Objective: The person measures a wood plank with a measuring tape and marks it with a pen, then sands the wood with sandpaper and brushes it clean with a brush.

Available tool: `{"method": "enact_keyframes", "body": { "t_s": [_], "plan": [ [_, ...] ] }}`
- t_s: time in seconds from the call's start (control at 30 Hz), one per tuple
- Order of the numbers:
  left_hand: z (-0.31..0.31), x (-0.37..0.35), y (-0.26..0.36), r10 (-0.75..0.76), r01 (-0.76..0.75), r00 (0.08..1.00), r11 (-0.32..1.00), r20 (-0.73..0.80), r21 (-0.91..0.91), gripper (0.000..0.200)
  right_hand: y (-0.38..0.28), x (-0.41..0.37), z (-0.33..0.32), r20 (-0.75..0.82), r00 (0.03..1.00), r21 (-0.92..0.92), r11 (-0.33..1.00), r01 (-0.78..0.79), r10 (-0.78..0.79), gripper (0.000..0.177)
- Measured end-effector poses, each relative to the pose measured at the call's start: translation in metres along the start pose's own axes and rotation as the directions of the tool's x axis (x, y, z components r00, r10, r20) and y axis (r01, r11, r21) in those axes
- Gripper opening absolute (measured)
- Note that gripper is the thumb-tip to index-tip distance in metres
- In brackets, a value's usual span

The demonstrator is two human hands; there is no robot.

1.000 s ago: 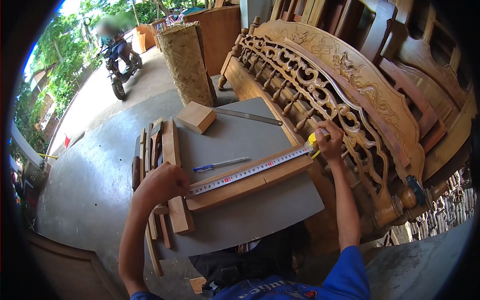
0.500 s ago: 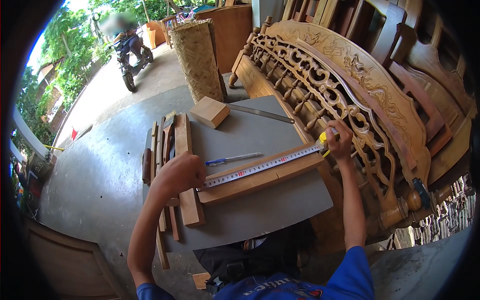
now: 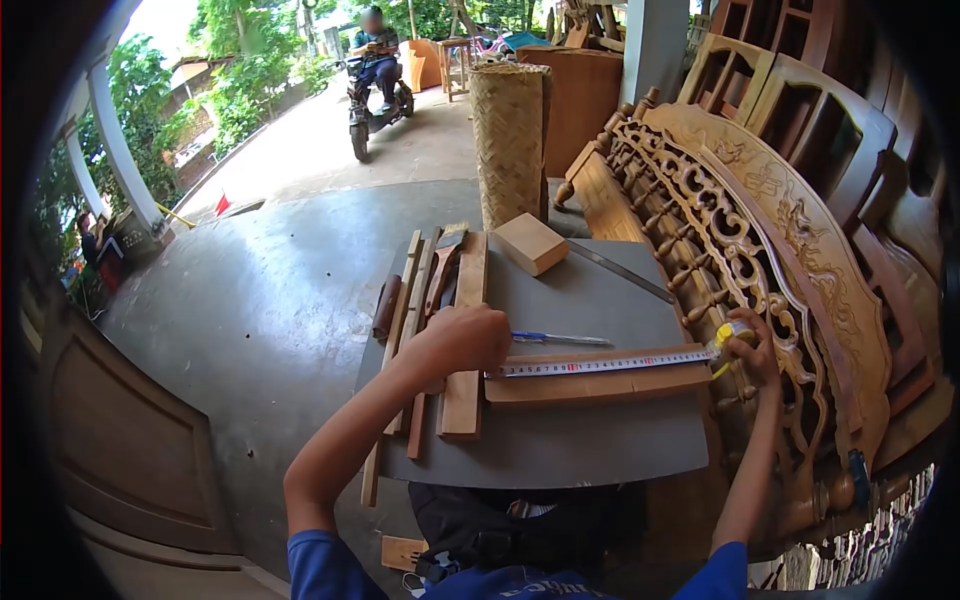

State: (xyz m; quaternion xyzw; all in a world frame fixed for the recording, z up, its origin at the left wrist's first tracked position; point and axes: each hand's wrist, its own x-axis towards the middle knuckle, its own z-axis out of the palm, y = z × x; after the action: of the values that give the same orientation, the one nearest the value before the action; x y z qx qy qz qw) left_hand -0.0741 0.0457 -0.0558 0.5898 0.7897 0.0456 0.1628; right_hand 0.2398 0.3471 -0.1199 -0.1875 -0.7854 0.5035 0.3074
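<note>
A steel tape measure's white blade [image 3: 600,364] is drawn out along the top of a wooden board [image 3: 610,386] on the grey tabletop [image 3: 560,440]. My right hand [image 3: 757,350] is closed around the yellow tape measure case [image 3: 733,332] at the board's right end. At the left end, my left hand [image 3: 475,338] is closed with curled fingers over the blade's tip, which it hides. A blue pen [image 3: 560,339] lies just behind the blade. Beside my left hand, a second wooden board [image 3: 463,405] lies roughly crosswise to the measured one.
Left on the table are a brush [image 3: 442,268] and thin wood strips [image 3: 400,310]. Behind lie a wooden block [image 3: 531,244] and a metal ruler [image 3: 620,271]. A carved headboard [image 3: 790,240] stands close on the right. Farther off, a person sits on a motorbike [image 3: 378,100].
My view has swung to the left, so the table and both hands appear farther right. Both hands keep their places at the tape's two ends.
</note>
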Motion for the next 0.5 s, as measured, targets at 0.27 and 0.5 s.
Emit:
{"method": "enact_keyframes", "body": {
  "t_s": [0.27, 0.5],
  "plan": [
    [0.006, -0.004, -0.013, 0.076, -0.078, 0.996, 0.996, -0.044, -0.035, 0.014, -0.004, -0.006, 0.004, -0.030, 1.000, 0.029, 1.000, -0.003, 0.004, 0.058],
    [-0.015, 0.001, -0.042, 0.080, -0.151, 0.981, 0.887, -0.178, -0.437, 0.017, -0.040, -0.025, 0.011, -0.189, 0.976, -0.075, 0.992, 0.097, -0.110, 0.051]
  ]
}}
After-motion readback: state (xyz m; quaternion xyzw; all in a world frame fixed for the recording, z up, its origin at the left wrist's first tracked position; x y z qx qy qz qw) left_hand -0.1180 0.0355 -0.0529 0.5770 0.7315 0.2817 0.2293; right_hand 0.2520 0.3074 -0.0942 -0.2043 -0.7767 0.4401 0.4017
